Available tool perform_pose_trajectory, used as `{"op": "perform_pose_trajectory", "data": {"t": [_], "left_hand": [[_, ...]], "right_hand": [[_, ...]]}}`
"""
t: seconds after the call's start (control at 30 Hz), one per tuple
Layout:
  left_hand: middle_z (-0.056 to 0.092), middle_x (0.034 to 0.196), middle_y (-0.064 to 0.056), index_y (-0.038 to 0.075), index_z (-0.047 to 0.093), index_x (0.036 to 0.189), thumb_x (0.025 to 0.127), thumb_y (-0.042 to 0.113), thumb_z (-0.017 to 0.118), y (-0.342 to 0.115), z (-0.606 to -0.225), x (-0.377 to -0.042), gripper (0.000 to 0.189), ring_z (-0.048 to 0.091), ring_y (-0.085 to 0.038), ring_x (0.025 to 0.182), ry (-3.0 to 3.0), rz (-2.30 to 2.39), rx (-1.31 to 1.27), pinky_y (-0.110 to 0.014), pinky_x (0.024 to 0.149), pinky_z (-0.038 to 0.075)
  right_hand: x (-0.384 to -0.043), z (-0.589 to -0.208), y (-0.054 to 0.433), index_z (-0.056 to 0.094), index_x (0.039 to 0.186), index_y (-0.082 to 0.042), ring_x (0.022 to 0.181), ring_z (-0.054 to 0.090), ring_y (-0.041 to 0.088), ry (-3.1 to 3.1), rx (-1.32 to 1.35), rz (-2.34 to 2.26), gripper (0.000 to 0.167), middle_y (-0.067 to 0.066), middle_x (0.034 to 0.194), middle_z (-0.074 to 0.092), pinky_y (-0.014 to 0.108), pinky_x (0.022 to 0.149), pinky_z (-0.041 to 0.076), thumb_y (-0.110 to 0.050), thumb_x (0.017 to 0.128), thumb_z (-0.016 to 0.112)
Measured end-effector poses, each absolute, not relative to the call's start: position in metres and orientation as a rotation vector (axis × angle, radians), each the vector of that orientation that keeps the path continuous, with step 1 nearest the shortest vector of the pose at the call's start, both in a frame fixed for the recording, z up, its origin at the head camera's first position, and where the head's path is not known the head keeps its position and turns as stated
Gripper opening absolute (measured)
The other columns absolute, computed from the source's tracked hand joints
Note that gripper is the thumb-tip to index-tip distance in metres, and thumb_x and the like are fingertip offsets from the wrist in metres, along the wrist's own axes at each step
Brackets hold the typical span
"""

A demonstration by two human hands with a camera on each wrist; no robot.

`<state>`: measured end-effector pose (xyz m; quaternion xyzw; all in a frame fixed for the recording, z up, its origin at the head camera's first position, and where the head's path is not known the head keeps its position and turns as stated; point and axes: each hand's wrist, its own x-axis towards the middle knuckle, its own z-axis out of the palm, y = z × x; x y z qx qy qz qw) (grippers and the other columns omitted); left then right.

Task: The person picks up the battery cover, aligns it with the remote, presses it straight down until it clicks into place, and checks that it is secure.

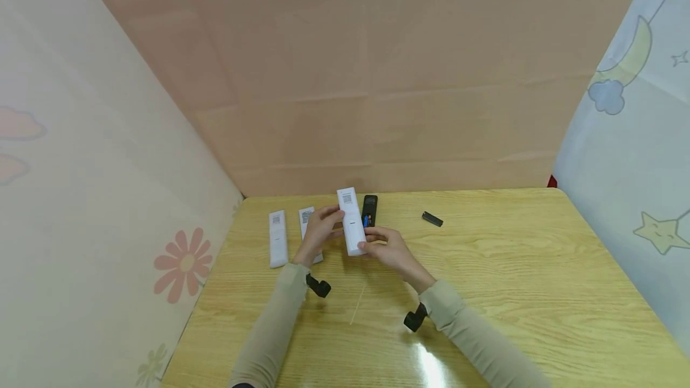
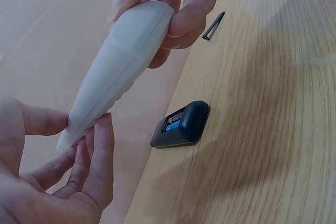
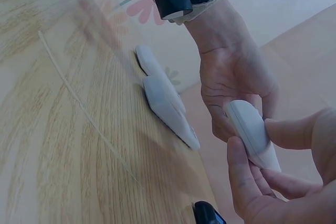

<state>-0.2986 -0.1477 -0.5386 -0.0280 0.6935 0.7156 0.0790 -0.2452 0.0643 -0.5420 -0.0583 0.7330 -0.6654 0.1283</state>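
Observation:
Both hands hold a white remote control above the table, its back with a printed label facing up in the head view. My left hand pinches its far left side between thumb and fingers. At the near end, my right hand grips the lower right edge. Behind it on the table lies a black remote control whose battery bay is uncovered; a blue battery and another battery show inside. A small black battery cover lies off to the right.
Two more white remotes lie to the left: one white remote farther out, the other white remote partly hidden by my left hand. A brown paper sheet rises behind the wooden table. Patterned walls flank both sides.

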Motion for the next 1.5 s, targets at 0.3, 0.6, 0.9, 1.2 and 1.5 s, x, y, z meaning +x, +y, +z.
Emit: {"op": "perform_pose_trajectory", "data": {"t": [0.3,0.6,0.9,1.2,1.5], "left_hand": [[0.064,0.14,-0.019,0.006,0.06,0.148,0.106,0.029,0.069,-0.151,-0.54,-0.298,0.049,0.071,-0.035,0.119,2.101,2.15,-0.085,-0.058,0.107,0.055],[0.065,0.139,-0.021,0.003,0.06,0.147,0.106,0.024,0.069,-0.155,-0.542,-0.299,0.047,0.071,-0.035,0.119,2.115,2.147,-0.09,-0.053,0.104,0.059],[0.067,0.138,-0.023,0.001,0.062,0.145,0.106,0.023,0.069,-0.159,-0.546,-0.3,0.046,0.073,-0.033,0.114,2.181,2.127,-0.115,-0.052,0.099,0.061],[0.066,0.139,-0.021,0.001,0.06,0.147,0.103,0.021,0.072,-0.16,-0.551,-0.304,0.05,0.073,-0.032,0.114,2.196,2.095,-0.159,-0.052,0.102,0.06],[0.066,0.139,-0.024,-0.002,0.06,0.146,0.105,0.02,0.07,-0.159,-0.56,-0.306,0.048,0.072,-0.033,0.115,2.275,2.048,-0.174,-0.047,0.099,0.062]], "right_hand": [[-0.247,-0.549,0.059,0.061,0.145,0.003,0.101,0.074,0.026,2.13,-0.158,-1.953,0.05,0.023,0.127,0.066,0.053,0.096,0.062,-0.009,0.099,0.076],[-0.251,-0.554,0.055,0.061,0.145,0.004,0.101,0.075,0.027,2.131,-0.162,-1.956,0.049,0.024,0.127,0.065,0.052,0.094,0.063,-0.008,0.099,0.076],[-0.251,-0.557,0.05,0.062,0.143,0.005,0.107,0.075,0.033,2.165,-0.139,-1.935,0.048,0.024,0.127,0.066,0.049,0.094,0.063,-0.008,0.099,0.076],[-0.253,-0.563,0.045,0.061,0.144,0.006,0.109,0.074,0.034,2.157,-0.114,-1.943,0.049,0.025,0.128,0.067,0.043,0.093,0.064,-0.007,0.099,0.076],[-0.257,-0.57,0.041,0.065,0.14,0.005,0.106,0.076,0.03,2.155,-0.068,-1.944,0.044,0.023,0.127,0.069,0.04,0.092,0.064,-0.007,0.099,0.076]]}}
